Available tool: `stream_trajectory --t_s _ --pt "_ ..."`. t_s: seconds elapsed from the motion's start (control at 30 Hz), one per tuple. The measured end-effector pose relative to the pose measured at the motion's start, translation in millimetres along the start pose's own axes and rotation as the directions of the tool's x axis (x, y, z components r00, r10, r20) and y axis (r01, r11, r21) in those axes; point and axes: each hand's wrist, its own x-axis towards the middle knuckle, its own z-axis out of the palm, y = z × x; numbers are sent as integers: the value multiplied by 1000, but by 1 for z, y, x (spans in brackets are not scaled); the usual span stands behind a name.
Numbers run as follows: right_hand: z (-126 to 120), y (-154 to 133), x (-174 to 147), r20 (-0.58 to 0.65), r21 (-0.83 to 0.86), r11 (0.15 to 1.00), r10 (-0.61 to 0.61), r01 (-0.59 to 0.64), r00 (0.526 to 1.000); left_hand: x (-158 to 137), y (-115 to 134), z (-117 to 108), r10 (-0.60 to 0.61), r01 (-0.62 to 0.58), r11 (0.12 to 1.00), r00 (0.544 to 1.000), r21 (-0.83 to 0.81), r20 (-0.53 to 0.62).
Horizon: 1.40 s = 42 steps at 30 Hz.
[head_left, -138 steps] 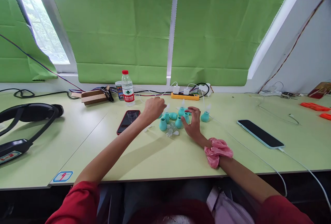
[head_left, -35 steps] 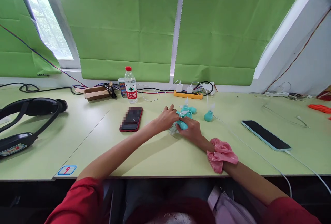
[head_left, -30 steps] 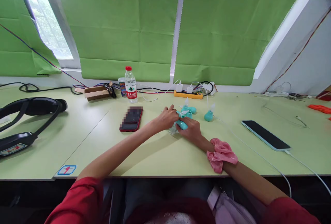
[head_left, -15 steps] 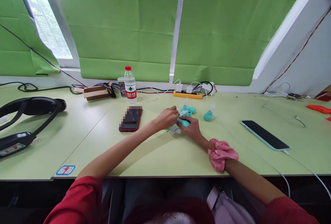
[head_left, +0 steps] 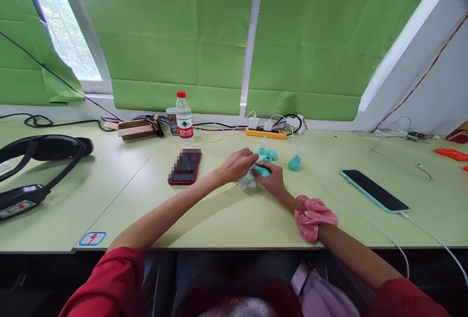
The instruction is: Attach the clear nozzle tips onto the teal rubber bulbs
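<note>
My right hand [head_left: 273, 180] is closed around a teal rubber bulb syringe [head_left: 262, 170] lying on its side. Against the bulb's mouth end, my left hand [head_left: 239, 165] has its fingers pinched together; what they hold is hidden behind them. Beneath both hands lie several clear plastic pieces [head_left: 247, 181], too small to make out fully. Just beyond my fingers, more teal bulbs [head_left: 271, 154] lie in a cluster, one with a clear nozzle pointing up. Another teal bulb syringe [head_left: 294, 163], its translucent nozzle upright, stands apart to the right.
Left of my hands lie a red-edged phone [head_left: 185, 167] and a black headset [head_left: 44, 170]. Behind stand a water bottle [head_left: 184, 119], a paper cup [head_left: 172, 121] and an orange power strip [head_left: 265, 133]. A charging phone [head_left: 375, 190] with its white cable lies right.
My left hand has shifted slightly right, closer to the bulb in my right hand. That bulb has tilted a little, while my right hand stays nearly in place.
</note>
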Motion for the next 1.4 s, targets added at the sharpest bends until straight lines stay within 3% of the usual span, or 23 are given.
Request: stream_trajectory --t_s 0.23,0.43,0.47,0.53,0.63,0.73,0.83,1.0,1.13,1.23,1.33,1.4 --pt "-3 -6 3 5 68 995 78 -78 997 0 -2 4 -84 42 975 979 -219 -184" --pt "-6 -4 4 32 76 971 224 -226 974 4 -12 -7 -356 175 857 881 -485 -312" --pt "-7 -3 5 36 78 968 237 -240 971 4 -16 -9 -384 195 838 875 -510 -296" --pt "-8 -3 5 27 76 970 231 -233 973 2 -22 -7 -369 215 829 904 -516 -217" --pt "-8 -3 5 20 77 978 192 -193 981 -3 -30 6 -268 217 848 963 -483 -38" --pt "-8 -3 4 52 75 982 170 -174 984 -9 -34 21 -198 207 868 978 -451 69" --pt "-7 -2 3 96 72 984 153 -161 983 -11 -35 26 -216 225 865 974 -448 72" --pt "-6 -3 3 179 88 987 115 -132 977 -5 -24 14 -346 302 858 938 -417 -34" --pt "-5 -10 -1 257 195 975 51 -103 965 -2 -4 7 -253 256 949 967 -185 42" --pt "-5 -18 -3 292 289 953 8 -96 956 -2 7 6 -255 262 964 959 -53 121" --pt "-9 -25 -1 359 332 930 31 -158 933 -2 9 5 -303 317 945 941 -79 154" --pt "-12 -27 1 454 368 888 86 -275 887 0 7 3 -304 333 923 938 -194 167"
